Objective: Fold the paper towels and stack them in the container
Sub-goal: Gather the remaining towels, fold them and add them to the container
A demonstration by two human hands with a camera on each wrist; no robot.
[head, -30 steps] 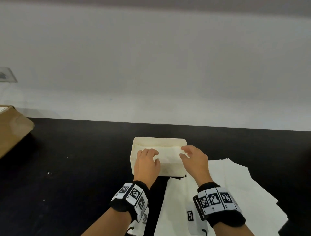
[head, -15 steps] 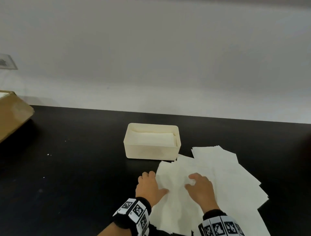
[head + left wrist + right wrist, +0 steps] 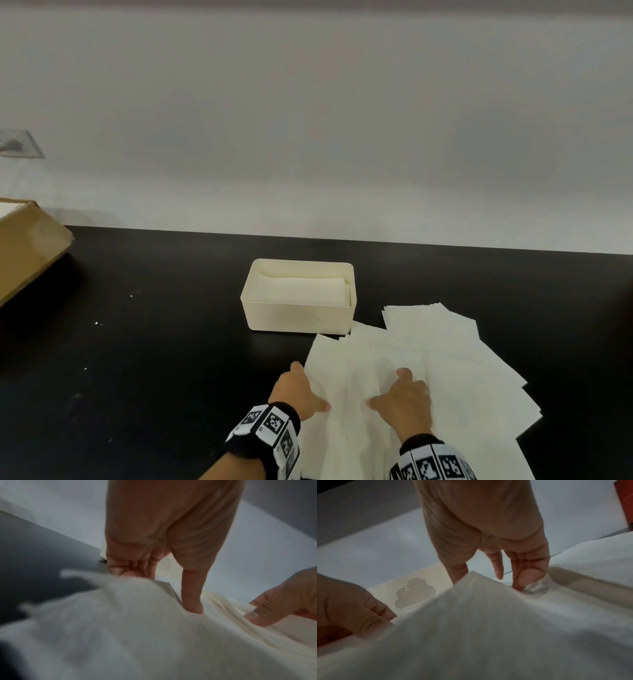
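A cream container (image 3: 297,312) stands mid-table with folded paper towels (image 3: 301,291) lying inside it. Just in front of it and to the right, several flat paper towels (image 3: 442,346) are fanned out on the black table. Both hands are on the top sheet (image 3: 346,377) at the near left of the fan. My left hand (image 3: 299,390) pinches its left edge, with fingers (image 3: 130,568) curled underneath and the thumb (image 3: 193,601) on top. My right hand (image 3: 406,399) grips the same sheet, whose raised edge (image 3: 476,578) runs between thumb and curled fingers (image 3: 527,577).
A brown cardboard box (image 3: 27,246) sits at the table's far left edge. A pale wall runs along behind the table. The container's front (image 3: 414,593) carries a dotted cloud pattern. Bare black tabletop (image 3: 137,359) lies to the left of the hands.
Both hands drew back from the container, leaving a folded towel inside, and came down on the top loose sheet. They now grip it and its edge has risen.
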